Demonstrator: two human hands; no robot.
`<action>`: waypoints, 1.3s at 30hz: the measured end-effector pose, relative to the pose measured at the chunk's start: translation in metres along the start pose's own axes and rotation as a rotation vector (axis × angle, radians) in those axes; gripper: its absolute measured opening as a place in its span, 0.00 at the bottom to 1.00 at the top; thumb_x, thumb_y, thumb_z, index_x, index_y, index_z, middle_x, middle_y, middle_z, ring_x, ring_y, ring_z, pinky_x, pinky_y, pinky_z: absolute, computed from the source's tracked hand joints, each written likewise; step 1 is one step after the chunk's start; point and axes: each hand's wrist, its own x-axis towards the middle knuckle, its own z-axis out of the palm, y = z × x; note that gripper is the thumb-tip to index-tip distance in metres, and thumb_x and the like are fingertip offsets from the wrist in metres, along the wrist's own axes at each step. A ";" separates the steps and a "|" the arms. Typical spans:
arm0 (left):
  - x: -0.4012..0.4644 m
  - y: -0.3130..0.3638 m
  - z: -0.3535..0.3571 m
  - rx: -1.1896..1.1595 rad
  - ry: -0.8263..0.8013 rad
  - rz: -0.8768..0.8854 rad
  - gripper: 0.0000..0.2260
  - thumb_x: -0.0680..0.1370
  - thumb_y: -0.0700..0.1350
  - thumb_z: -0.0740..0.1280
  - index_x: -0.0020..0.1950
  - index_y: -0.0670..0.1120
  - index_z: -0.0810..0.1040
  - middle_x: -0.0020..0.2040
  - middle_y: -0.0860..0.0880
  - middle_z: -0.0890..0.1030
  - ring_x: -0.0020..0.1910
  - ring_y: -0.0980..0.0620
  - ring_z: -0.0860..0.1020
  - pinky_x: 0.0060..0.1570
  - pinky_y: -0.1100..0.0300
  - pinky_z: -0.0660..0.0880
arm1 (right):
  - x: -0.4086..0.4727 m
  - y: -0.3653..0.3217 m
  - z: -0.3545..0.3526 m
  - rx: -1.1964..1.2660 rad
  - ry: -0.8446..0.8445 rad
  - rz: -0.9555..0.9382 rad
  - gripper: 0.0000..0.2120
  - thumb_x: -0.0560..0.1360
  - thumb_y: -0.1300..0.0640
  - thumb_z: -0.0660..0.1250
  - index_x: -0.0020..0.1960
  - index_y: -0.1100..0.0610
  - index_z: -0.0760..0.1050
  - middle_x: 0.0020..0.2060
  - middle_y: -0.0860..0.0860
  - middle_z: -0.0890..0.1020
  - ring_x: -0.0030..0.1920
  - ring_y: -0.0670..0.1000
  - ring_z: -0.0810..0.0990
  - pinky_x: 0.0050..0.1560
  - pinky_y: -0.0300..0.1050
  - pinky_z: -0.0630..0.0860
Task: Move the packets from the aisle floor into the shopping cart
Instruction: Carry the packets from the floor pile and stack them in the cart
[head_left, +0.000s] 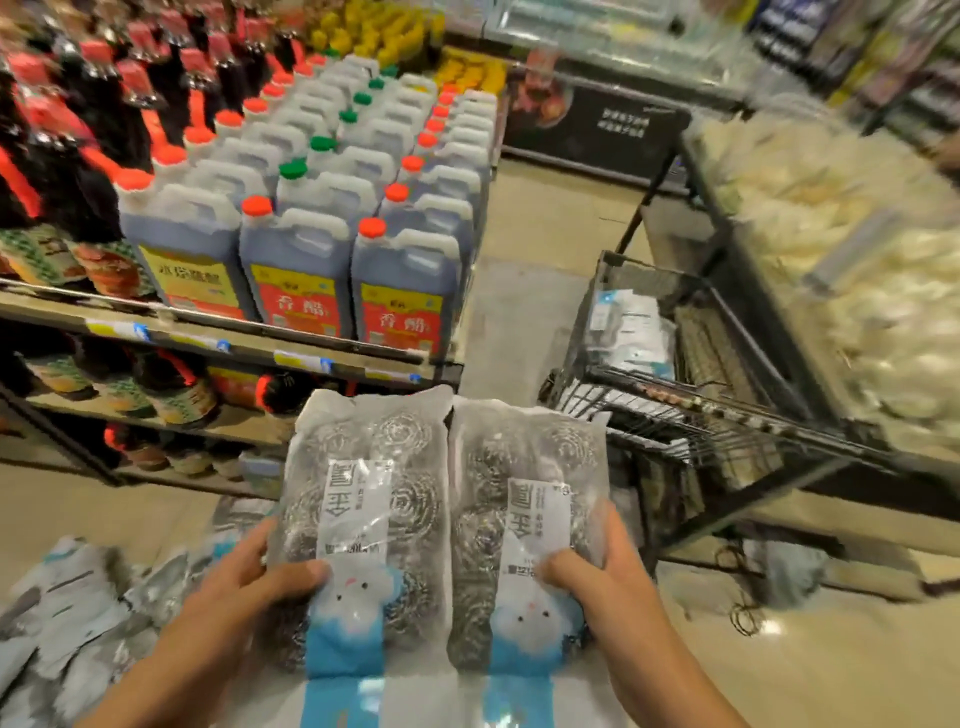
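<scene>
Both packets (447, 519) run off bottom (cart (675, 405) blurred).

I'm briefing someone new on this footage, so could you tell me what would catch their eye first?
Front and centre, two clear packets of steel-wool scourers are held up side by side: the left hand grips the left packet, the right hand the right packet. Behind them at left, a shelf carries rows of dark vinegar jugs with red and green caps. At right stands the wire shopping cart, with similar packets already inside, and more packets lie on the floor at lower left.
</scene>
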 end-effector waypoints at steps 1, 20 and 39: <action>0.007 0.008 0.015 0.036 -0.043 0.021 0.45 0.46 0.48 0.86 0.63 0.47 0.81 0.55 0.38 0.87 0.48 0.40 0.88 0.36 0.54 0.85 | 0.001 -0.004 -0.016 0.013 0.032 -0.014 0.26 0.69 0.66 0.73 0.62 0.46 0.76 0.44 0.46 0.88 0.43 0.46 0.87 0.37 0.38 0.80; 0.137 0.034 0.359 0.161 -0.124 0.054 0.20 0.71 0.37 0.67 0.62 0.47 0.83 0.58 0.38 0.86 0.51 0.37 0.86 0.51 0.44 0.84 | 0.092 -0.054 -0.332 0.133 0.131 -0.128 0.26 0.66 0.61 0.71 0.54 0.33 0.79 0.53 0.49 0.87 0.56 0.55 0.86 0.57 0.57 0.84; 0.363 0.086 0.467 0.292 -0.239 -0.220 0.21 0.78 0.34 0.66 0.66 0.53 0.80 0.60 0.41 0.86 0.58 0.36 0.85 0.65 0.37 0.75 | 0.279 -0.107 -0.414 0.152 0.358 0.037 0.21 0.73 0.73 0.70 0.56 0.50 0.81 0.46 0.49 0.89 0.44 0.49 0.88 0.43 0.46 0.81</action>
